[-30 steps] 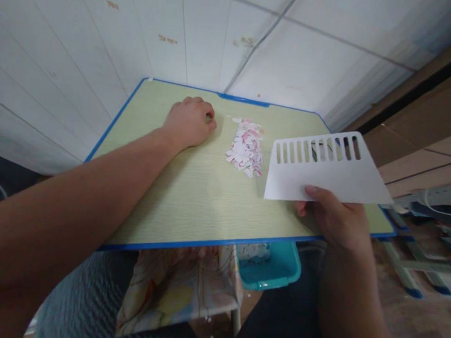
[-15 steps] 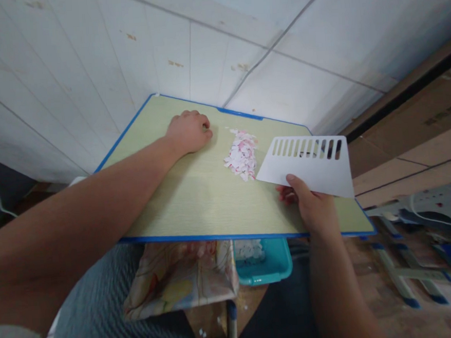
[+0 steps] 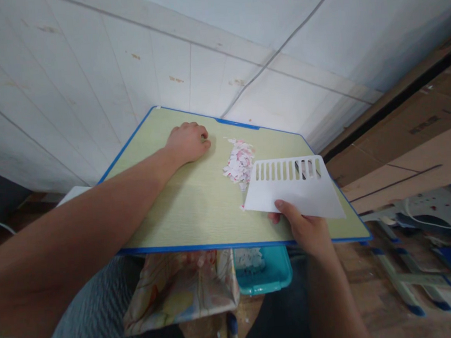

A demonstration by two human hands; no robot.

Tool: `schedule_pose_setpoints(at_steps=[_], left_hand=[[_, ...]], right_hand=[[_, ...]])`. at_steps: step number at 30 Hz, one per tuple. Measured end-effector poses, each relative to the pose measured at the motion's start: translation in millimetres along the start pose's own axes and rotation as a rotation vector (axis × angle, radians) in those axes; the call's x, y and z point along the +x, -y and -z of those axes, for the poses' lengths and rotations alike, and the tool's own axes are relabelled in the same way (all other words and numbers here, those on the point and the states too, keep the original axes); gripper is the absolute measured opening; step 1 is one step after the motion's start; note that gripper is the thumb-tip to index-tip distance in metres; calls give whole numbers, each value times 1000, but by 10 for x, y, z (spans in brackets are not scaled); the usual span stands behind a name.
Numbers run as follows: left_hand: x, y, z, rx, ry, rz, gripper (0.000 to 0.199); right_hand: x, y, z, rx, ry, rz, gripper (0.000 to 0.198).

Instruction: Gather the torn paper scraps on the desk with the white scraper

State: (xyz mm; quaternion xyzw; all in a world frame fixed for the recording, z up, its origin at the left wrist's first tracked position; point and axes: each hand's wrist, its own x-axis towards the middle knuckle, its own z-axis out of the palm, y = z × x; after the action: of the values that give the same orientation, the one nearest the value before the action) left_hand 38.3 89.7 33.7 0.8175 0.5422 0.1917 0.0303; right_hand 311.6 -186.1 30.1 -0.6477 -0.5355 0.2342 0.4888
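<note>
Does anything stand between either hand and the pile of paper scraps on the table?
Nothing visible stands between the left hand and the paper scraps. Between the right hand and the scraps is the white slotted sheet that this hand holds, its left edge beside them; whether it touches them is hard to tell.

Slotted scraper [image 3: 300, 193]: white, plastic by its look, smooth, matt
Scraps [image 3: 238, 165]: paper, thin, matt, white with pink-red print
Table top [image 3: 208, 201]: pale green, fine wood-grain pattern, smooth, faint sheen
Table edging [image 3: 215, 246]: blue, plastic-looking, smooth
Basin [image 3: 274, 271]: turquoise plastic, glossy rim
Patterned bag [image 3: 188, 298]: cloth-like, creased, soft sheen
Trouser leg [image 3: 88, 302]: grey cloth, ribbed
Carton [image 3: 400, 131]: brown cardboard, matt
Wall panelling [image 3: 171, 59]: white, smooth, scuffed in spots
</note>
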Motion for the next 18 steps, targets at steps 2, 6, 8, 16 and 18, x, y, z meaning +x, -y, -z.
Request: schedule_pose_setpoints(at_steps=[2, 6, 8, 16, 18], left_hand=[[7, 4, -5, 6, -7, -6, 45], [12, -3, -9, 7, -17, -6, 45], [9, -13, -5, 10, -10, 1, 45], [5, -17, -2, 0, 3, 9, 46], [0, -14, 8, -3, 13, 5, 46]], right_hand=[[-41, 18, 21, 14, 40, 3, 43], [-63, 17, 58, 42, 97, -13, 42], [-70, 11, 70, 48, 107, -23, 42], [-128, 29, 78, 62, 37, -21, 42], [-141, 21, 78, 69, 5, -22, 42]])
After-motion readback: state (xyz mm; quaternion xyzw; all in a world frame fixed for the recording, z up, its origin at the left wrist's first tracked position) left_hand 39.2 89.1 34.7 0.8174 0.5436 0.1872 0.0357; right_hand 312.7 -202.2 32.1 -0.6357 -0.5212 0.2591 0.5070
